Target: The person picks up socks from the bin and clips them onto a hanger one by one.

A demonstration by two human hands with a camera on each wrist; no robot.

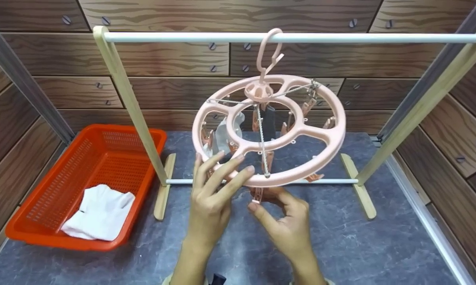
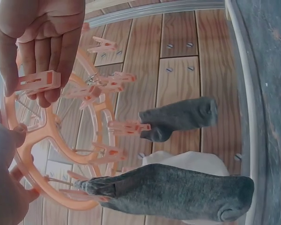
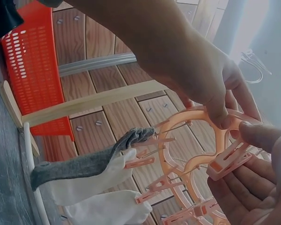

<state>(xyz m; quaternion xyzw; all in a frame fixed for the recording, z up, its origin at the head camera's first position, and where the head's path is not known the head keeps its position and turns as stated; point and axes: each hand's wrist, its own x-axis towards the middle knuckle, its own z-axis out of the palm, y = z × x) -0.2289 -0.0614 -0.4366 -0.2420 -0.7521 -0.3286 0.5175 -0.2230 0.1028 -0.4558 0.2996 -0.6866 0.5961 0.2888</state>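
Observation:
A pink round clip hanger (image 1: 321,168) hangs by its hook from the rack's white bar. My left hand (image 1: 212,198) holds the near-left part of its ring, fingers laid over the rim. Below the near rim, my right hand (image 1: 287,221) pinches a pink clothespin (image 3: 229,161) between thumb and fingers; no cloth shows in it. A dark grey sock (image 2: 178,192) hangs from a clip near my left hand, with white socks (image 3: 110,206) beside it. Another dark grey sock (image 2: 182,117) hangs from a clip farther in.
An orange-red basket (image 1: 20,221) stands at left with white cloth (image 1: 103,213) inside. The drying rack has a white top bar (image 1: 174,37) and wooden legs (image 1: 133,103) on both sides. Wood-patterned panels (image 1: 174,57) enclose the grey marbled table (image 1: 380,249).

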